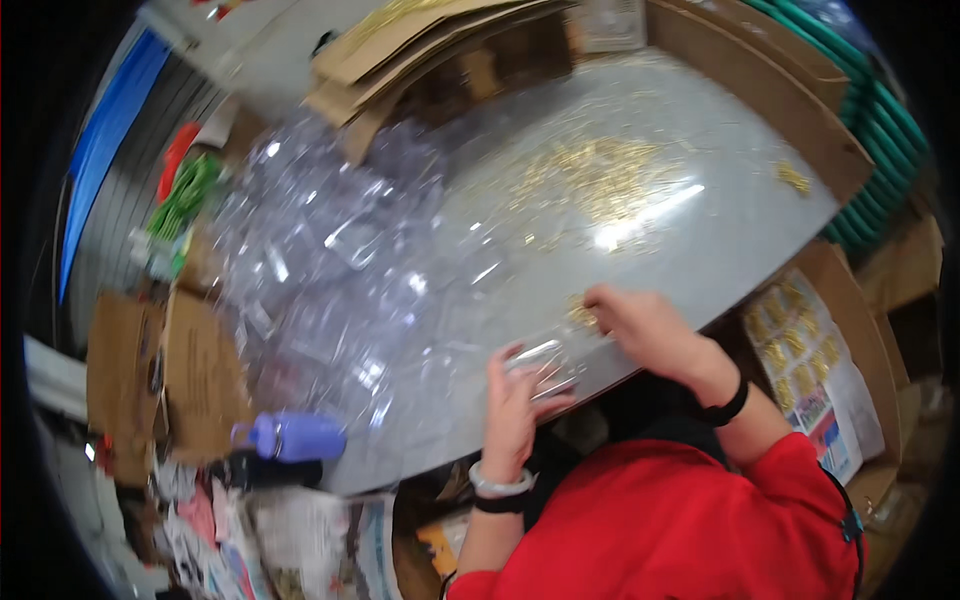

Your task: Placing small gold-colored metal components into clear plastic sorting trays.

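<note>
My left hand point(515, 405) rests on a small clear plastic bag point(545, 362) near the front edge of the grey table point(730, 235), its fingers holding the bag down. My right hand point(640, 322) is just to the right of it, fingertips pinching a few small gold pieces point(582, 313) on the table top. A wide scatter of the same small gold pieces point(600, 175) lies farther back in the middle of the table. Both wrists wear bands, and my sleeves are red.
A big heap of clear plastic bags point(320, 260) covers the table's left half. Flattened cardboard point(440, 50) lies at the back, cardboard boxes point(165, 375) at left, a purple bottle point(295, 437) at front left, and a box of filled gold packets point(800, 350) at right.
</note>
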Action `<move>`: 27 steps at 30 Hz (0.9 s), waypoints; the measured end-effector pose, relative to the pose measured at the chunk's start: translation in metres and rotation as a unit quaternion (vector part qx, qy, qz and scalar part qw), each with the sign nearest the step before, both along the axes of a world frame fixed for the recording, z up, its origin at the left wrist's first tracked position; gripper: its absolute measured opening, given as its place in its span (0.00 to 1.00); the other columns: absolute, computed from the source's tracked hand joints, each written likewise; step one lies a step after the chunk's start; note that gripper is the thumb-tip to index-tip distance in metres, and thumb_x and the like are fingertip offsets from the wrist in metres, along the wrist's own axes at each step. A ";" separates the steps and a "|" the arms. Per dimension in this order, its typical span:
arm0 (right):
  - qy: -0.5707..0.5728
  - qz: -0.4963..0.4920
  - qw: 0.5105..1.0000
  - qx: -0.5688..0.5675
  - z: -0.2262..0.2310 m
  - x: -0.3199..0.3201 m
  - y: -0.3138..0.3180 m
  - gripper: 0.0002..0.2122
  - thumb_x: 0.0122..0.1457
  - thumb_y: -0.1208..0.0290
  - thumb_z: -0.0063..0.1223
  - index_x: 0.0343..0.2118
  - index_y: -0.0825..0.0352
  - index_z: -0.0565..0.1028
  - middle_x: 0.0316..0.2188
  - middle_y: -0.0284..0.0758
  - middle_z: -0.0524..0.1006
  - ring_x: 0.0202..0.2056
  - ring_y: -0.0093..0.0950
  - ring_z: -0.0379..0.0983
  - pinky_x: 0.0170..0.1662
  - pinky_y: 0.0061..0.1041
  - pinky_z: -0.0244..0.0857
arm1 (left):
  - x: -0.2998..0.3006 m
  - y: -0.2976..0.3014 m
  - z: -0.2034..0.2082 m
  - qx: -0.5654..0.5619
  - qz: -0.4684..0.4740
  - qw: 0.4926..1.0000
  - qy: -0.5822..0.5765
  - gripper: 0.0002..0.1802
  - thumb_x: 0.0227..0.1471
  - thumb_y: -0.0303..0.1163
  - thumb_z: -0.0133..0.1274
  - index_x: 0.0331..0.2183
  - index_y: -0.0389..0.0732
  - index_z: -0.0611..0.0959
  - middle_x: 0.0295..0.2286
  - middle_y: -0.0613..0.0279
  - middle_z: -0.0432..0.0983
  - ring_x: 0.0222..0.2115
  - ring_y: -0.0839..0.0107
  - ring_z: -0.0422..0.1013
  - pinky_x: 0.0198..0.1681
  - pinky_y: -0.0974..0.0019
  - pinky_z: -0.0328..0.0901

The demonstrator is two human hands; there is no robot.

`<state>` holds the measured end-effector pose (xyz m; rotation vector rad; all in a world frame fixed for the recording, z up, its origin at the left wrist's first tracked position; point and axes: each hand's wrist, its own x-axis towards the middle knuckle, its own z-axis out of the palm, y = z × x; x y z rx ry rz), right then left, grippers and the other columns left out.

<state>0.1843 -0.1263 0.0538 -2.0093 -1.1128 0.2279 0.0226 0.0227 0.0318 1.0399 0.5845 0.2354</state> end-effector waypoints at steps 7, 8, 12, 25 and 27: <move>-0.031 0.098 0.993 0.061 0.009 -0.021 0.031 0.05 0.60 0.72 0.55 0.38 0.65 0.75 0.29 0.41 0.78 0.30 0.40 0.77 0.32 0.34 0.70 | -0.016 0.001 0.001 -0.048 0.002 0.997 -0.063 0.21 0.67 0.33 0.39 0.58 0.41 0.58 0.48 0.42 0.68 0.45 0.49 0.74 0.46 0.51 0.74; -0.075 0.128 0.987 0.067 0.004 -0.022 0.031 0.05 0.60 0.72 0.55 0.38 0.65 0.75 0.30 0.40 0.78 0.30 0.39 0.77 0.32 0.33 0.70 | -0.016 -0.001 -0.001 -0.057 0.002 0.996 -0.072 0.21 0.67 0.35 0.39 0.58 0.41 0.58 0.49 0.42 0.68 0.46 0.50 0.74 0.47 0.51 0.74; -0.057 0.023 0.986 0.155 -0.007 -0.027 0.027 0.05 0.59 0.72 0.57 0.37 0.65 0.77 0.30 0.38 0.77 0.31 0.37 0.76 0.33 0.31 0.70 | -0.013 -0.005 -0.007 -0.064 -0.005 0.994 -0.091 0.22 0.69 0.39 0.37 0.58 0.42 0.57 0.48 0.44 0.68 0.46 0.51 0.73 0.49 0.51 0.73; 0.069 -0.040 0.990 0.116 -0.004 -0.016 0.019 0.08 0.54 0.75 0.62 0.36 0.69 0.78 0.27 0.37 0.77 0.28 0.34 0.72 0.33 0.30 0.68 | -0.012 -0.015 -0.010 -0.049 -0.036 0.992 -0.109 0.23 0.69 0.41 0.35 0.59 0.40 0.57 0.45 0.45 0.70 0.48 0.52 0.73 0.51 0.52 0.71; 0.014 0.018 0.994 0.104 0.002 -0.022 0.020 0.07 0.52 0.77 0.63 0.35 0.67 0.79 0.28 0.36 0.77 0.30 0.33 0.72 0.35 0.30 0.67 | -0.011 -0.016 -0.008 -0.047 -0.038 0.992 -0.115 0.24 0.70 0.43 0.33 0.59 0.39 0.57 0.46 0.44 0.70 0.48 0.53 0.73 0.52 0.51 0.71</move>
